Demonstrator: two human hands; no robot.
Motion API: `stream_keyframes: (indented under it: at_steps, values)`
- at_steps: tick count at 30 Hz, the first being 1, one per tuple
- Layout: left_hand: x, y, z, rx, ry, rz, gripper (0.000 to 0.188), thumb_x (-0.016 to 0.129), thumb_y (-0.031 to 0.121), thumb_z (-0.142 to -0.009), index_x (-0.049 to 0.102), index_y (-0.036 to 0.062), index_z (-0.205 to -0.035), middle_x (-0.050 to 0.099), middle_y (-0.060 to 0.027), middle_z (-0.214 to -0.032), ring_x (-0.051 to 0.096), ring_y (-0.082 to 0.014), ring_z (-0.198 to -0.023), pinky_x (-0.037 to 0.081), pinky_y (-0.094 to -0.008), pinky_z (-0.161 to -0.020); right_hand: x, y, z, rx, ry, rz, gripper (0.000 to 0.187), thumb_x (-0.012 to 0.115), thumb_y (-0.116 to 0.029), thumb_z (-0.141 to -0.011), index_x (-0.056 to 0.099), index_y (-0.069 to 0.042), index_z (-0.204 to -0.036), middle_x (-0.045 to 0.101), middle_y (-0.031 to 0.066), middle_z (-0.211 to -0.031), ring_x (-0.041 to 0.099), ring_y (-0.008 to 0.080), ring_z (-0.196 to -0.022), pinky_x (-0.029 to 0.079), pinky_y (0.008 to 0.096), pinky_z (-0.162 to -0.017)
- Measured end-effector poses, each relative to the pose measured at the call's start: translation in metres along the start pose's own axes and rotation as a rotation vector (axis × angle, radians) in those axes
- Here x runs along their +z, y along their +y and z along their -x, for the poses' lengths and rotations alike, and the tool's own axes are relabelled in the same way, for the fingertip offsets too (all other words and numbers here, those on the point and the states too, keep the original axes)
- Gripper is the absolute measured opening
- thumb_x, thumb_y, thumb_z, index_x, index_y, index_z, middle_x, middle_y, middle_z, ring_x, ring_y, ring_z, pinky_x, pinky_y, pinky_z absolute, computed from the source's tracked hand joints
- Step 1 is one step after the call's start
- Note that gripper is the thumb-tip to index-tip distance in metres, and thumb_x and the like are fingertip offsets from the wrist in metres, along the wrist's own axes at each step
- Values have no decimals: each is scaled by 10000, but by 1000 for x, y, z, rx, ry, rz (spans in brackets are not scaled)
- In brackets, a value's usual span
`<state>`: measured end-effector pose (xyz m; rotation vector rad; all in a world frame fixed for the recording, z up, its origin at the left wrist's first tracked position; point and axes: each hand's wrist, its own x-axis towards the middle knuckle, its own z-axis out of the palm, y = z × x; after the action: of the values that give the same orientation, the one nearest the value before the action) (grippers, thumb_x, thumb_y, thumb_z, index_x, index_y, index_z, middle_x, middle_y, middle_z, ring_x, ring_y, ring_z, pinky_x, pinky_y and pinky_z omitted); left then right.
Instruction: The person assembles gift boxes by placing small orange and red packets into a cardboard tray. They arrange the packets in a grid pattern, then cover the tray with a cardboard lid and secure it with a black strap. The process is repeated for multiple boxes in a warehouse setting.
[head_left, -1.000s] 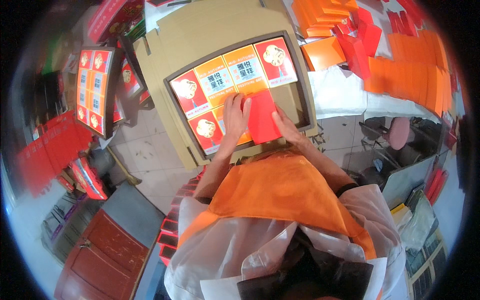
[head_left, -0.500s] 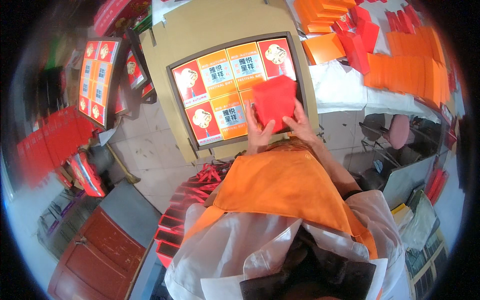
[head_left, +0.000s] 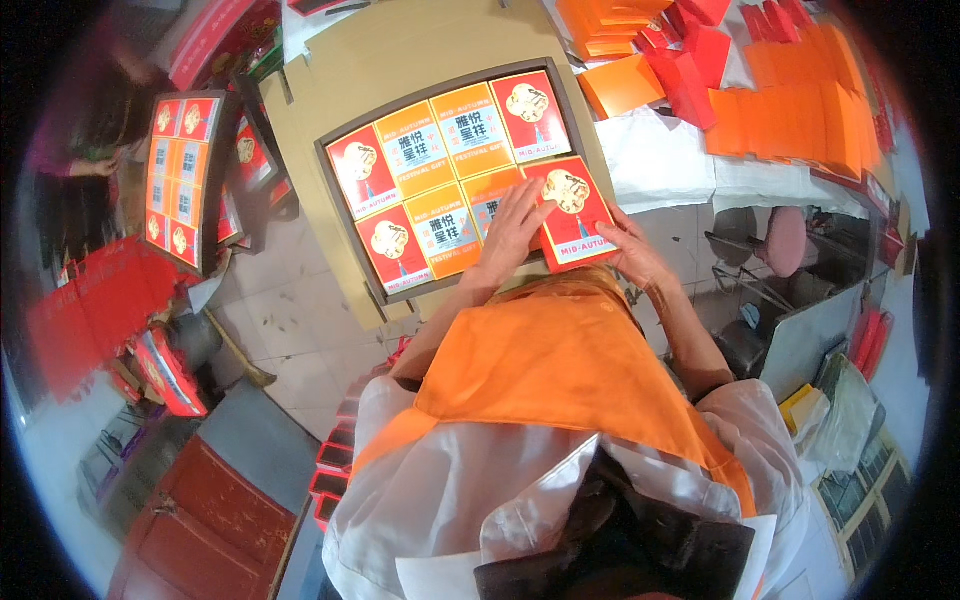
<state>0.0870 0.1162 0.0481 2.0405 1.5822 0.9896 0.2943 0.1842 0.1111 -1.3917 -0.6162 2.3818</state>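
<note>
A red box with a round cream picture on its lid sits slightly askew at the near right corner of a dark-rimmed tray. My right hand grips its right edge, thumb on the lid and fingers down the side. Against its left edge rests my left hand, fingers stretched over an orange box beside it and partly covering that one. Several more boxes fill the tray in two rows: red ones at the ends, orange ones in the middle.
Tan cardboard lies under the tray. Orange boxes and red boxes are piled at the far right. A second filled tray stands at the left, beside another person's hand. A pink-seated chair is at the right.
The red box has turned from its plain red side to its pictured lid and come down at the tray's near right corner. My left hand's fingers have spread onto the orange box.
</note>
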Motion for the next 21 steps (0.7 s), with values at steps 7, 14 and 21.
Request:
stream_keyframes:
  at_steps: [7, 14, 21]
  values:
    - [31, 27, 26, -980, -143, 926, 425, 536, 139, -831, 405, -1, -1211, 379, -196, -1267, 412, -339, -1155, 348, -384, -953, -12, 26, -2, -191, 151, 508, 591, 537, -109, -855, 244, -77, -1368, 406, 134, -1274, 436, 198, -1127, 395, 311, -918]
    - [32, 47, 22, -723, -75, 551, 755, 678, 253, -742, 270, 15, -1331, 333, -235, -1286, 412, -348, -1160, 387, -377, -928, 10, 22, -16, -257, 160, 525, 572, 511, -124, -870, 235, -53, -1365, 418, 131, -1261, 441, 180, -1103, 385, 292, -911]
    - [50, 27, 29, -615, -31, 377, 795, 705, 253, -726, 254, 39, -1345, 226, -289, -1334, 338, -418, -1191, 375, -405, -936, 0, 32, -47, -271, 276, 461, 467, 498, -165, -882, 350, 9, -1289, 492, 139, -1180, 491, 167, -1031, 415, 291, -853]
